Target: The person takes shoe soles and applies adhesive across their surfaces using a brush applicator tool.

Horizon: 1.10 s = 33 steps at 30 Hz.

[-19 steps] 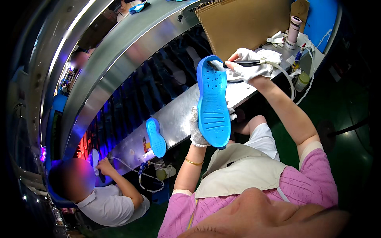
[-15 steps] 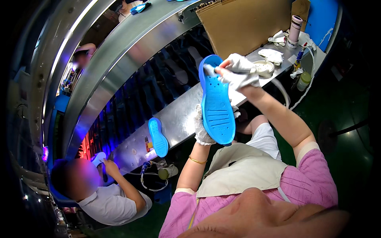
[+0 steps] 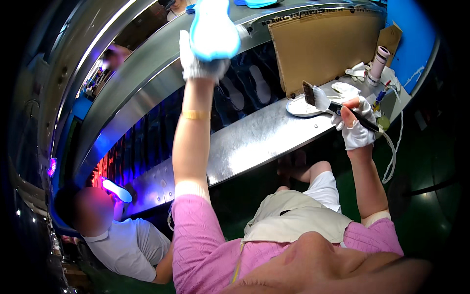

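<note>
My gloved left hand [image 3: 203,71] reaches far forward and grips the near end of a blue shoe sole [image 3: 213,29], which looks washed out by bright light. The sole is over the upper metal ledge; whether it touches the ledge I cannot tell. At the right, my gloved right hand [image 3: 359,122] is closed round the black handle of a flat brush [image 3: 320,100]. Dark-tipped bristles point up and left, over a shallow white dish-like thing [image 3: 299,109] on the bench. A pale tube hangs by the handle's end.
The metal bench [image 3: 245,147] runs beside a dark conveyor [image 3: 235,90] carrying several soles. A cardboard sheet [image 3: 328,51] stands behind, with white gloves [image 3: 358,71] and a pink cup [image 3: 379,63] at right. A co-worker [image 3: 127,240] at lower left holds a pale sole [image 3: 116,190].
My left hand has carried the sole forward and left, up to the ledge. My right hand has drawn the brush away from it to the right. The sole lying on the bench is out of sight.
</note>
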### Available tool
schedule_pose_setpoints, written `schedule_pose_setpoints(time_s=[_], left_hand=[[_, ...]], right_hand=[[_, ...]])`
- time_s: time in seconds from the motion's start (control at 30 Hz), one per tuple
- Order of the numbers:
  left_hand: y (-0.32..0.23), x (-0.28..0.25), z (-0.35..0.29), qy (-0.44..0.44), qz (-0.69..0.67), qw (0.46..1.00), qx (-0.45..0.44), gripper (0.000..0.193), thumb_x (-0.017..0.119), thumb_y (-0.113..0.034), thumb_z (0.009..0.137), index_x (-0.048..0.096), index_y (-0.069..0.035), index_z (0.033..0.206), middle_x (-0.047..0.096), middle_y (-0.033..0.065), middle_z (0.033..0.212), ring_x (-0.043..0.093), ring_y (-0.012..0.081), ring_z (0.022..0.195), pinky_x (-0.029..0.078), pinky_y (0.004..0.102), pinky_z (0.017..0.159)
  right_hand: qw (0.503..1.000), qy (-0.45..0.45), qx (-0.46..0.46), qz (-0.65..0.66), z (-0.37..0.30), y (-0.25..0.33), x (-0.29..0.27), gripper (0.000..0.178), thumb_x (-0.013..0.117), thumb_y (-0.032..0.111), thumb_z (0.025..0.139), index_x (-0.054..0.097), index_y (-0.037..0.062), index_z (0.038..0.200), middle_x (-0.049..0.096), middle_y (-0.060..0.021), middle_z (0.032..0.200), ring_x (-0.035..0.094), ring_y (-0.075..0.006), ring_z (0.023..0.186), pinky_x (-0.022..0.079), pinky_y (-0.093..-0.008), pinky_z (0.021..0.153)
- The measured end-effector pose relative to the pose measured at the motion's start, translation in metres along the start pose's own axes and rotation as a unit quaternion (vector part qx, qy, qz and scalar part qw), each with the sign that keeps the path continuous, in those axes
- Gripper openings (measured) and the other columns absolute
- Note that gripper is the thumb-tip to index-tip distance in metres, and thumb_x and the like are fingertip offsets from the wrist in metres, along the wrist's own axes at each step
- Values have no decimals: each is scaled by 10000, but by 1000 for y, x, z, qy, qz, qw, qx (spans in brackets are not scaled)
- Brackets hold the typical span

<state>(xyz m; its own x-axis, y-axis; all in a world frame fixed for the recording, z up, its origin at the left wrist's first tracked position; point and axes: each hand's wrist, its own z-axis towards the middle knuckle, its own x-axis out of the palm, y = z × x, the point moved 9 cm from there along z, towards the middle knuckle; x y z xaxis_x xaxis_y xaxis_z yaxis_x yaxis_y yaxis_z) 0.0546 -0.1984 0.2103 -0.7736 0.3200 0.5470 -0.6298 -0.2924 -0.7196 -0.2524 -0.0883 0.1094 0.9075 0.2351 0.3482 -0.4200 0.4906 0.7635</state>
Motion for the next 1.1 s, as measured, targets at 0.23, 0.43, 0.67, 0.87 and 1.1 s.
schedule_pose_setpoints(time_s=[0.23, 0.43, 0.67, 0.87, 1.1], left_hand=[[4, -55, -1, -137, 183, 972, -52, 493, 394, -313, 969, 352, -15, 1359, 461, 170, 1316, 504, 325, 1134, 405, 477, 987], [16, -173, -192, -13, 720, 674, -164, 533, 581, -340, 893, 472, 10, 1279, 598, 162, 1177, 590, 296, 1052, 460, 367, 935], [-4, -247, -395, -145, 755, 369, -522, 904, 664, -578, 624, 423, -56, 1321, 478, 224, 1297, 448, 363, 1219, 344, 444, 1032], [35, -238, -428, -125, 878, 200, -416, 702, 767, -361, 613, 520, -136, 1230, 463, 135, 1287, 406, 323, 1225, 275, 440, 1071], [-32, -211, -406, -409, 675, 613, 36, 219, 729, -192, 766, 683, -87, 953, 661, 93, 1004, 612, 232, 916, 480, 353, 846]], right_hand=[[994, 10, -5, -108, -5, -21, -16, 132, 691, 37, 800, 582, 28, 872, 596, -48, 811, 534, -78, 638, 454, -212, 585], [993, 70, 83, -37, -12, -40, -2, 128, 648, -11, 821, 557, 16, 908, 596, -73, 825, 604, -112, 647, 459, -187, 549], [986, 119, 115, -5, -33, -60, 40, 151, 669, -3, 807, 569, 8, 921, 612, -91, 870, 623, -115, 656, 477, -189, 550], [981, 139, 131, -37, -46, -67, 50, 164, 684, -7, 798, 572, 13, 916, 620, -71, 780, 617, -106, 624, 480, -186, 557], [970, 143, 178, -77, -45, -77, 44, 143, 635, -11, 819, 550, 12, 931, 595, -85, 856, 610, -119, 639, 470, -188, 557]])
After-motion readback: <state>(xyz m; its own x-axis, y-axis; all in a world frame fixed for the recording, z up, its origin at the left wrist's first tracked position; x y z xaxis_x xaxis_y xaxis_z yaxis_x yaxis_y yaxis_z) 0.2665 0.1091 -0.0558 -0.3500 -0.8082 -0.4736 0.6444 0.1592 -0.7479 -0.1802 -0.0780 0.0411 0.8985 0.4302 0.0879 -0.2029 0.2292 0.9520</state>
